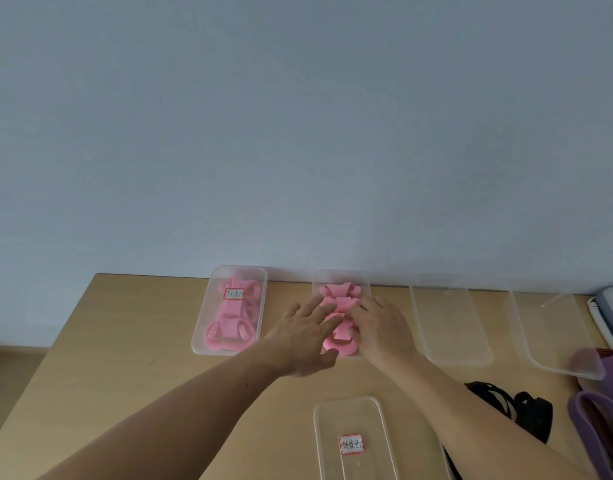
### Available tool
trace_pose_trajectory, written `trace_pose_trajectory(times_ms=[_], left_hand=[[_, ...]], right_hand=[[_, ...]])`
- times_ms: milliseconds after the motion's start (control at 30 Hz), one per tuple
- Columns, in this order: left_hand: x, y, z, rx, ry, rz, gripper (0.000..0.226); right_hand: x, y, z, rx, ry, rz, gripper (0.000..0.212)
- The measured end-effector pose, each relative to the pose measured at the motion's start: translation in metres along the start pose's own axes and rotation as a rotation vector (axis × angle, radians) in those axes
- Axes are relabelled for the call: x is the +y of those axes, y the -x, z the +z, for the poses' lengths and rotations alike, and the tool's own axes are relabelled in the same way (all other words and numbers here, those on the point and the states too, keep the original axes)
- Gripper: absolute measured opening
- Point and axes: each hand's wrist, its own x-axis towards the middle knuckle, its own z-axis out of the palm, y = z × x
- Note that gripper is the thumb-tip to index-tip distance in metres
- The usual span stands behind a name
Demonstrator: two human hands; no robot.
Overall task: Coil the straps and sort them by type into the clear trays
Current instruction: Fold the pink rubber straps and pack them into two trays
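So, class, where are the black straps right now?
Head view, lower right: the black straps lie on the table, just right of the right forearm, with the purple straps to their right.

Plain blue-grey wall point(298, 116) behind light wooden table point(131, 341).

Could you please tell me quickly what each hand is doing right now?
Left hand: open, fingers resting on the pink straps.
Right hand: on the same straps; grip cannot be told.
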Motion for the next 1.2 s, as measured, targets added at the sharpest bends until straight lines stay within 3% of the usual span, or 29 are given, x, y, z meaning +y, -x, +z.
trace_pose_trajectory(times_ms=[100, 400, 600, 833, 1000, 1200], left_hand=[[-0.001, -0.001, 0.0, -0.039, -0.001, -0.007, 0.069], [-0.001, -0.003, -0.005, 0.068, 0.068, -0.009, 0.065], [-0.002, -0.001, -0.01, 0.089, 0.071, -0.026, 0.06], [0.0, 0.019, -0.02, 0.147, 0.152, -0.048, 0.057], [0.007, 0.054, -0.02, 0.223, 0.333, -0.088, 0.059], [0.031, 0.099, 0.019, 0.105, 0.297, -0.065, 0.06]], right_hand=[[0.0, -0.002, 0.003, 0.002, -0.053, 0.009, 0.014], [0.004, -0.003, -0.005, -0.054, -0.131, 0.061, 0.031], [0.002, -0.001, -0.01, -0.037, -0.138, 0.096, 0.02], [-0.017, 0.006, -0.034, -0.083, -0.124, 0.109, 0.034], [-0.044, 0.042, -0.051, -0.058, -0.191, 0.197, 0.037], [-0.076, 0.107, -0.037, -0.169, -0.205, 0.391, 0.04]])
